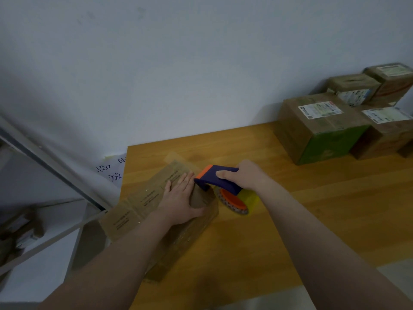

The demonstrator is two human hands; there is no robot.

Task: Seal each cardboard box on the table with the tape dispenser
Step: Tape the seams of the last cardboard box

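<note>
on wooden table point(312, 198): long tape-wrapped cardboard box point(143, 204), left hand point(178, 198) flat on top; right hand point(243, 177) fingers gripping blue-orange tape dispenser point(223, 186).

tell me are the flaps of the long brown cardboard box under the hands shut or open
Shut: the long brown cardboard box shows a flat top, with the left hand pressed on it.

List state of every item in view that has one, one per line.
long cardboard box: lying flat at the table's left edge, flaps closed, glossy tape along its top
left hand: flat, palm down, pressing on the long box
right hand: closed around the tape dispenser
tape dispenser: held, front end at the box's right edge
stacked boxes: closed, labelled, at the table's far right
</note>
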